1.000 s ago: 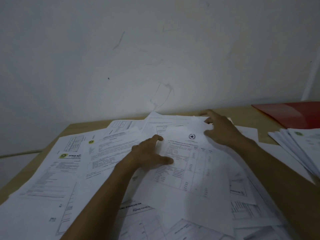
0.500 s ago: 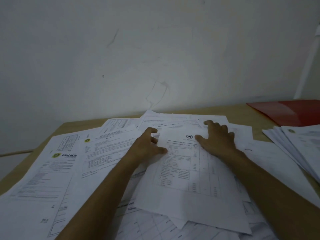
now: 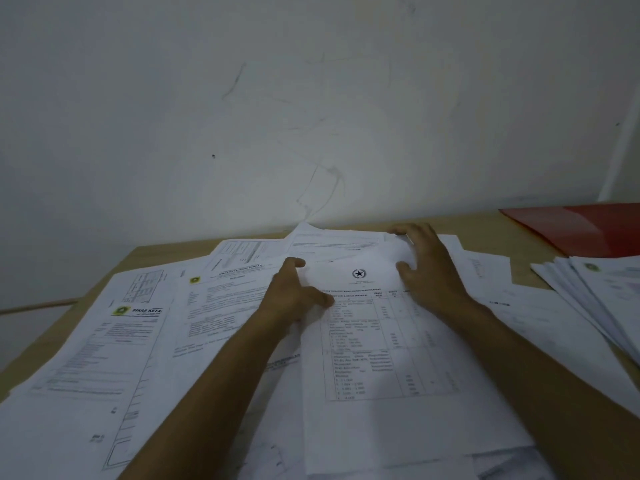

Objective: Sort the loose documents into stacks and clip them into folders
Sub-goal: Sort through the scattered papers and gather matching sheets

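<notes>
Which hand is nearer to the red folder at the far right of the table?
The right hand. It rests on the star-headed sheet, with bare table between it and the red folder. The left hand lies on that sheet's opposite edge, farther away.

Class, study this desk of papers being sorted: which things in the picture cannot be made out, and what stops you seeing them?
Head view:
- Small print on the star-crest sheet: blurred, too small.
- Papers beneath it: covered by that sheet, the left hand and the right hand.
- Red folder: cut off by the right edge.
- Fanned stack: cut off at the right edge.
- Any clips: none visible.
</notes>
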